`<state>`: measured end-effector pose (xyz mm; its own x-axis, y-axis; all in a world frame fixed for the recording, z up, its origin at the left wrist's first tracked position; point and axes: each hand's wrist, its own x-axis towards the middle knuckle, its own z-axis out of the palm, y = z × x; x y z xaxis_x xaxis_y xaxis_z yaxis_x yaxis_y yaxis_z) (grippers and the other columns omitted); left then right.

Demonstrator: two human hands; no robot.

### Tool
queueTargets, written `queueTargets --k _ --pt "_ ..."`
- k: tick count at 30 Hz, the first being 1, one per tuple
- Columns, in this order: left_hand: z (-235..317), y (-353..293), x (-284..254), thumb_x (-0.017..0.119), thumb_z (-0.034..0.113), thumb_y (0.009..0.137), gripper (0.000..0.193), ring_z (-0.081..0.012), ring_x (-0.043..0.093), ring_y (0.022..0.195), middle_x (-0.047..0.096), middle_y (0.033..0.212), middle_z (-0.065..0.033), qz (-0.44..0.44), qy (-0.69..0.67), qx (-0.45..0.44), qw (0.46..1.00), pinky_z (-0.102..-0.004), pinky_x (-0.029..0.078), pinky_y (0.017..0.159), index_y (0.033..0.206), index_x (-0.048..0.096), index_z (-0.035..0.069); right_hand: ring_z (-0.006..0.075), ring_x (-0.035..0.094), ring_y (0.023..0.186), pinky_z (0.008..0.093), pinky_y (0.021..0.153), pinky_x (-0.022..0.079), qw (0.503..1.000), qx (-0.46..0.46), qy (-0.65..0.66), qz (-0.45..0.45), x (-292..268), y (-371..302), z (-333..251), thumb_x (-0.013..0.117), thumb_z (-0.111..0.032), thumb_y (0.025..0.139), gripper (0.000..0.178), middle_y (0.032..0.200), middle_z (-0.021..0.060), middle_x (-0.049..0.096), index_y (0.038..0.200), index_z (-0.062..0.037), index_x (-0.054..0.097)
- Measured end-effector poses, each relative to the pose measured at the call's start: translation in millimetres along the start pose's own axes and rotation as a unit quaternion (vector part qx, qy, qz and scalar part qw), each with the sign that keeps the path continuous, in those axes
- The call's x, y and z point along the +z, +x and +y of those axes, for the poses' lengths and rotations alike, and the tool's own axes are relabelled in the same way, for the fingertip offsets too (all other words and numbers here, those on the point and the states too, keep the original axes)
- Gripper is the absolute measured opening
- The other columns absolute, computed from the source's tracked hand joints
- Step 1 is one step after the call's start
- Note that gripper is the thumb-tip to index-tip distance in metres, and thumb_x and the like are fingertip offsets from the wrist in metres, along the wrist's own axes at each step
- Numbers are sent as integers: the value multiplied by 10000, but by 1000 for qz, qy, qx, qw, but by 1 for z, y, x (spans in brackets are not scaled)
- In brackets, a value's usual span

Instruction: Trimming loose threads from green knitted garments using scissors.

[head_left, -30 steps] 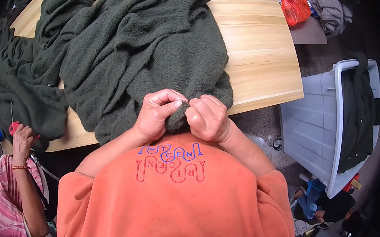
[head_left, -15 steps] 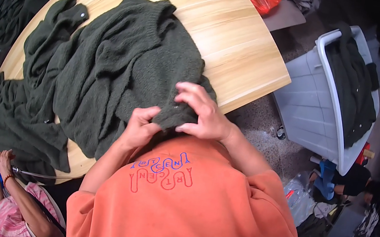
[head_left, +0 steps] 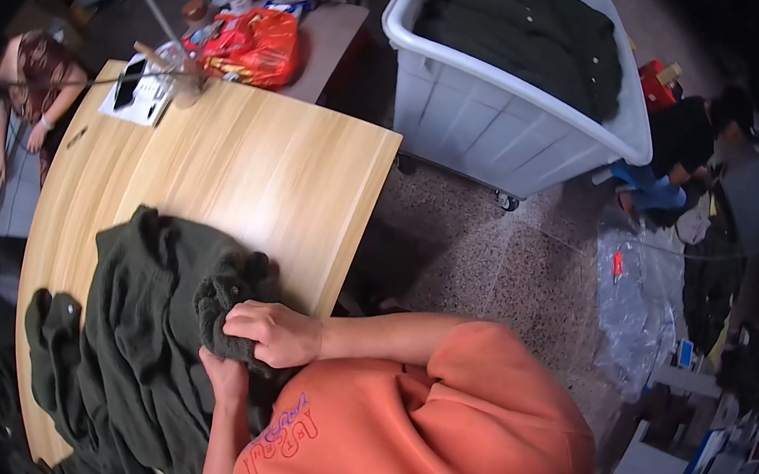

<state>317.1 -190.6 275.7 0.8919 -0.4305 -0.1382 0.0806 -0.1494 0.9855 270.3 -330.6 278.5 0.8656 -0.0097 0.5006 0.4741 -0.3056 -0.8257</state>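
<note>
Knit bunched under both hands, lower centre of the frame. Right hand (head_left: 276, 334) lies fingers curled over a gathered wad of the dark green sweater (head_left: 148, 338), clamped down on it. Left hand (head_left: 223, 377) sits just below, mostly tucked under the fabric; it touches the cloth, but whether its fingers are closed on it cannot be told.

Sweater spreads leftward from the grip across the near end of the pale wooden table (head_left: 240, 162), one sleeve trailing toward the lower left edge. Judged soft, limp and fairly thick: it will sag and fold wherever unsupported, not slippery, not fragile. Best taken by a gathered handful or along a hem or shoulder seam, both hands apart.

Further out: red plastic bag (head_left: 250, 47) and papers (head_left: 143, 94) at the table's far end, upper left. White wheeled bin (head_left: 501, 121) heaped with dark garments, upper centre. Another person's arm (head_left: 32, 120) at far left.
</note>
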Motion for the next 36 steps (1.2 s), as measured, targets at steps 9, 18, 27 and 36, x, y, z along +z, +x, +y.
queueTargets --k 9,18,27,36 --pt "124 148 15 454 32 716 292 -214 605 834 615 922 -147 4 18 133 991 -318 494 765 951 591 -73 245 605 668 340 623 470 940 340 -20 -22 -91 -86 24 602 -132 750 187 704 125 600 861 13 562" --pt "326 182 306 527 -17 770 227 -180 625 714 623 911 -140 -240 -50 409 879 -257 510 616 992 568 -34 203 617 721 314 645 482 915 394 -5 82 -167 -117 29 614 -121 767 202 776 122 621 913 10 567" --pt "195 89 379 674 140 700 577 -393 463 1087 430 1211 -262 -589 182 374 693 -403 389 928 1201 434 -19 296 598 731 373 640 463 898 429 -10 98 -178 -135 31 616 -154 733 207 768 154 600 869 -7 561" --pt "62 112 140 683 104 733 402 -207 598 872 603 1004 -139 -258 251 31 932 -291 504 720 1088 545 -23 329 604 696 384 603 476 938 341 -50 -36 -139 -87 44 609 -128 714 185 734 188 598 841 4 582"
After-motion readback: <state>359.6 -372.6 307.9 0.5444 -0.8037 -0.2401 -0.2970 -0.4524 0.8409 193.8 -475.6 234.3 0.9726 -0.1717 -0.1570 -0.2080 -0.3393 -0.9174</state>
